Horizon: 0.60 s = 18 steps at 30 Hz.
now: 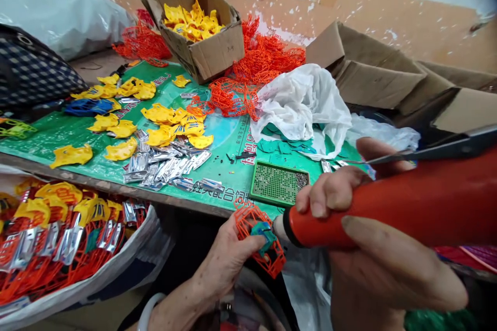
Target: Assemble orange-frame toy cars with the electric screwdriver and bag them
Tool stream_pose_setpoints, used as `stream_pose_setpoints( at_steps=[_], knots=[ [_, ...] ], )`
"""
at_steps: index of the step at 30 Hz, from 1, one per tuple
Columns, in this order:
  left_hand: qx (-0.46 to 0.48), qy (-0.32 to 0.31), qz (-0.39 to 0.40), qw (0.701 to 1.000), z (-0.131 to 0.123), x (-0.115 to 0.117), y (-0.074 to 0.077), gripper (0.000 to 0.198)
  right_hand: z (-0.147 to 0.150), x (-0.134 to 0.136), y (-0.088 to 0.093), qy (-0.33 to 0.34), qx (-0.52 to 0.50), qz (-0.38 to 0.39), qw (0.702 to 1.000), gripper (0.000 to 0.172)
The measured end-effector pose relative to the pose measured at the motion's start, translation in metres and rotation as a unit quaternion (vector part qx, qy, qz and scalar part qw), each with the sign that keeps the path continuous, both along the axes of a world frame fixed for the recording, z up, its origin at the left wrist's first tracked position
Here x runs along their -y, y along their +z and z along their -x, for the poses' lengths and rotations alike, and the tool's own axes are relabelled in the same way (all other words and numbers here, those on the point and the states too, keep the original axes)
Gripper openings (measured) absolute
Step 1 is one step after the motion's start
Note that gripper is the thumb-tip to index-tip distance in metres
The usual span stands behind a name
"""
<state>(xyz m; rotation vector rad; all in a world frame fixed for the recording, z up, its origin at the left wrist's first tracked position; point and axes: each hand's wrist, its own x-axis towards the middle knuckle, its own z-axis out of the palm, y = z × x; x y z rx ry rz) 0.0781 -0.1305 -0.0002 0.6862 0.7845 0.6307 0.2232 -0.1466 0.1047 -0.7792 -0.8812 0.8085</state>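
Observation:
My left hand (229, 248) is closed around an orange plastic frame (275, 264), with the thumb pressing on a teal plastic piece (264, 234) set in it. My right hand (388, 253) grips a red electric screwdriver (388, 207), its pale tip meeting the frame near the teal piece. A long pointed metal tool (438, 152) also sits between fingers of the right hand; its exact kind is unclear. Just beyond the hands lies a green tray (272, 182) with a perforated grid and small screws. The contact point at the bit is hidden.
Silver pieces (166, 165) and yellow plastic parts (159, 114) lie on the green sheet. Behind stand a carton (217, 57) of yellow parts, orange frames (267, 57) and a white bag (306, 98). At lower left, a sack (116, 279) holds assembled pieces. More cartons (380, 77) stand right.

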Motion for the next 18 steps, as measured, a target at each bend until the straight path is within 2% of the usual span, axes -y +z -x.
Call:
stream_pose_setpoints(
  at_steps=[3,11,18],
  knots=[
    [0.011,0.004,0.008,1.0,0.0,0.0,0.0,0.033,0.005,0.002,0.002,0.004,-0.006,0.027,1.0,0.052],
    [0.027,-0.002,0.003,1.0,0.001,-0.001,-0.003,0.033,0.008,0.0,-0.001,0.0,0.004,0.04,0.999,0.052],
    [0.014,-0.002,0.01,1.0,0.001,-0.001,-0.001,0.031,0.013,0.001,0.004,-0.005,0.016,0.061,0.998,0.049]
  ],
)
